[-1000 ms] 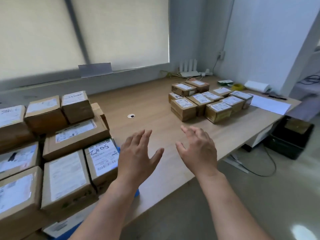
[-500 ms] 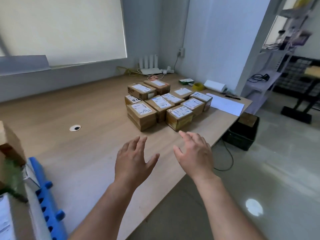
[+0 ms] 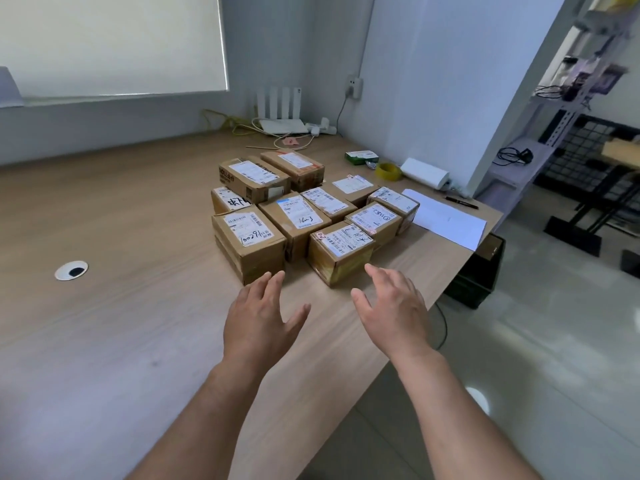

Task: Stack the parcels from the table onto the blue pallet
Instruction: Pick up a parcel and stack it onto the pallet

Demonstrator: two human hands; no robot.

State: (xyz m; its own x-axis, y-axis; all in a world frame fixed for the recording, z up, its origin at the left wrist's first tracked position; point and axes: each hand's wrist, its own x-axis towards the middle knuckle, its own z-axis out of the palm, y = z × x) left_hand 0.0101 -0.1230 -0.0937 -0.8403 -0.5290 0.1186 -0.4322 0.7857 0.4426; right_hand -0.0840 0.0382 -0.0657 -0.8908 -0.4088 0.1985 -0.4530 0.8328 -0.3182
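Note:
Several brown cardboard parcels with white labels sit bunched on the wooden table (image 3: 104, 341). Nearest me are a parcel on the left (image 3: 247, 245) and a smaller yellow-taped parcel (image 3: 341, 252) to its right. My left hand (image 3: 261, 322) hovers with fingers spread just short of the left parcel. My right hand (image 3: 391, 311) is held out the same way just below the yellow-taped parcel. Both hands hold nothing. The blue pallet is out of view.
The table's front edge runs diagonally under my forearms, with floor to the right. A white sheet (image 3: 446, 218), a pen (image 3: 462, 202), a tape roll (image 3: 388, 171) and a white roll (image 3: 424, 173) lie behind the parcels. A black bin (image 3: 479, 271) stands beside the table.
My view has swung right, away from the pallet and its stacked parcels, which have left the frame. Both open hands have come closer to the parcels on the table.

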